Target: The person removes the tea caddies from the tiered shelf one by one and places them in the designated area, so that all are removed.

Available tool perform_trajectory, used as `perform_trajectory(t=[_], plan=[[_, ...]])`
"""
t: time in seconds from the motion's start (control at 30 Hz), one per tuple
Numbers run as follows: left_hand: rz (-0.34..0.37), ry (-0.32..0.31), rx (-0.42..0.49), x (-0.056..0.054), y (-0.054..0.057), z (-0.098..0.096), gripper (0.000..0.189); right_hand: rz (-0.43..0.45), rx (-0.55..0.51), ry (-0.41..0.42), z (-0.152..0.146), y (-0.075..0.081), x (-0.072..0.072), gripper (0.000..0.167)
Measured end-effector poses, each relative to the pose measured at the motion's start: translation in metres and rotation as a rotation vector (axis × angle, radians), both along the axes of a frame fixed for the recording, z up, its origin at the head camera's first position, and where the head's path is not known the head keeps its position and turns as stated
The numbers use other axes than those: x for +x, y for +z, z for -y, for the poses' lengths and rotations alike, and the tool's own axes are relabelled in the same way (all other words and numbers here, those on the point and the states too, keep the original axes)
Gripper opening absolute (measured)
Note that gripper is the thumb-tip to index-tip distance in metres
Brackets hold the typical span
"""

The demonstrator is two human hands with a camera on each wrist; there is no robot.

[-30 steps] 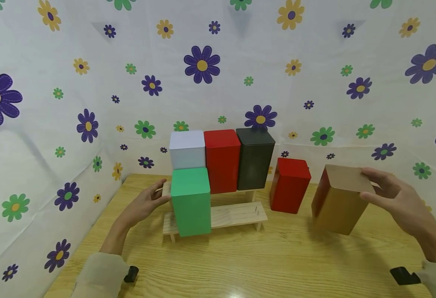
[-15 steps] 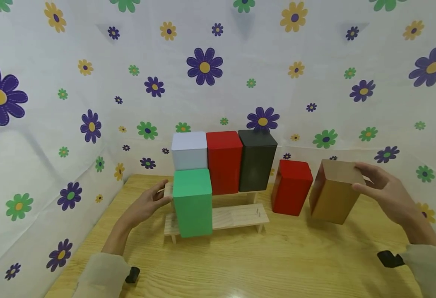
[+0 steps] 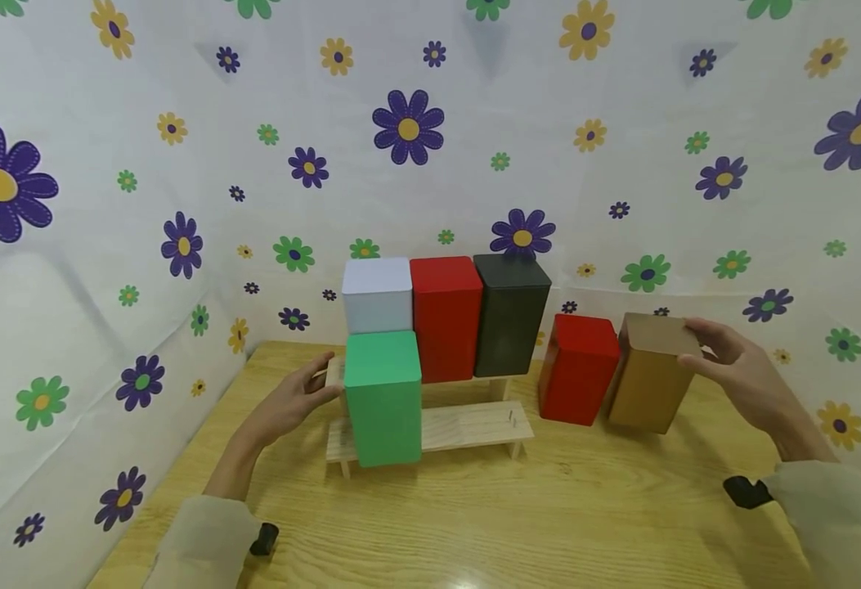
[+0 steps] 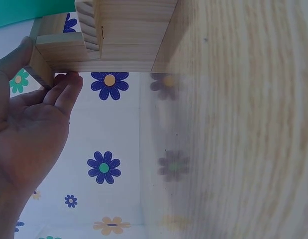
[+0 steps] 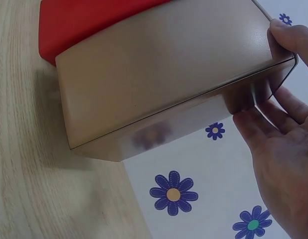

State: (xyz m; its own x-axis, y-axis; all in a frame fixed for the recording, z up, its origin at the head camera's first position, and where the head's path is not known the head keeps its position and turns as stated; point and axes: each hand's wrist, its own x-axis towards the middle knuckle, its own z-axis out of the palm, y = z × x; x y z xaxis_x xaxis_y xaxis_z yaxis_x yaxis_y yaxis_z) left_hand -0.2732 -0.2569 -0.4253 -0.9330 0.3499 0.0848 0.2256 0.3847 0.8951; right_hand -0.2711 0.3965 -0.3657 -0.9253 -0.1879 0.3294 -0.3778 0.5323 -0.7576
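Observation:
My left hand (image 3: 292, 402) pinches the left end of the upper step of a two-step wooden stand (image 3: 467, 425). In the left wrist view the thumb lies on one side of the wooden end (image 4: 42, 69), with the fingers on the other. My right hand (image 3: 742, 375) holds a gold-brown box (image 3: 651, 397) by its upper right part, thumb in front and fingers along the side. In the right wrist view this box (image 5: 159, 69) stands right against a smaller red box (image 3: 579, 368), its base close over the table.
On the upper step, a pale lilac box (image 3: 377, 298), a tall red box (image 3: 445, 327) and a black box (image 3: 511, 323) stand side by side. A green box (image 3: 384, 401) sits on the lower step's left part. Flowered cloth (image 3: 290, 123) hangs behind and beside the wooden table (image 3: 371, 523).
My right hand has brought the gold-brown box leftward, from apart to right beside the smaller red box. My left hand has stayed at the stand's end.

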Motion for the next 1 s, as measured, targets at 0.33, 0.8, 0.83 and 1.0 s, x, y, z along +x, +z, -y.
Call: perform_trajectory(t=[0.33, 0.8, 0.83, 1.0], plan=[[0.005, -0.013, 0.01, 0.0, -0.001, 0.001, 0.081, 0.047, -0.066, 0.048, 0.001, -0.017, -0.008, 0.061], [0.008, -0.02, 0.023, -0.001, 0.001, 0.0, 0.077, 0.124, -0.195, 0.18, 0.001, -0.022, -0.014, 0.063], [0.008, -0.022, 0.025, -0.001, 0.001, 0.0, 0.077, 0.132, -0.192, 0.178, 0.001, -0.022, -0.014, 0.063], [0.012, -0.025, 0.032, 0.0, 0.002, 0.0, 0.08, 0.145, -0.125, 0.128, 0.003, -0.02, -0.013, 0.063]])
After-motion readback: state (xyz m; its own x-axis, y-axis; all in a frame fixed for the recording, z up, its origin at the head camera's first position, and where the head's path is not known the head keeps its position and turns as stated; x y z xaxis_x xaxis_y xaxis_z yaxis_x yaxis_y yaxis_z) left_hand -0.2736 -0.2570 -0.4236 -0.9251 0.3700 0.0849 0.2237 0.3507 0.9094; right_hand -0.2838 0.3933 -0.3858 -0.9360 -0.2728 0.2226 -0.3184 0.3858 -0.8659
